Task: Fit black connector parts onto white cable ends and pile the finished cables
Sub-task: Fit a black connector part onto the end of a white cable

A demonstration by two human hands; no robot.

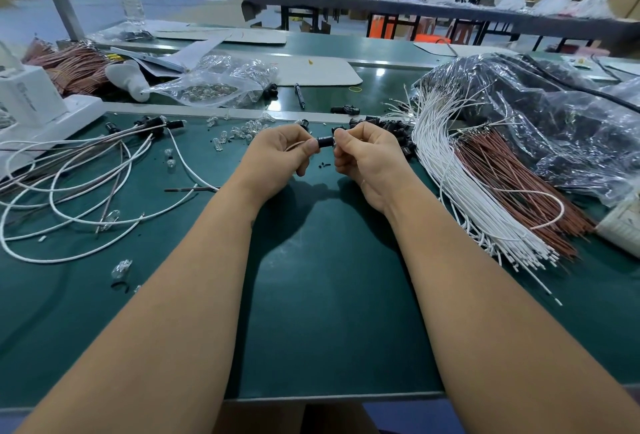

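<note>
A black connector part (325,141) is being held above the green desk (329,312), pinched between the two hands near the far middle of the work area. The left hand (277,153) is being kept curled, its grip closed on what looks like a thin cable end (294,146) leading into the part; the wire's colour here cannot be told for certain. The right hand (367,153) is likewise being kept curled, its grip closed on the other end of the black part.

The step in hand is judged to be the fitting itself: a cable end is being pushed into the connector. Whether it is fully seated cannot be told, since the joint is being hidden by the fingers.

Finished cables (86,184) with black ends are lying looped at the left of the desk, while a bundle of unfitted white cables (460,191) is lying at the right, beside brown wires (519,191). Loose black parts (391,125) are heaped just beyond the right hand.

Next, a firm straight push is likely being called for, then the finished cable would be laid on the left pile.
</note>
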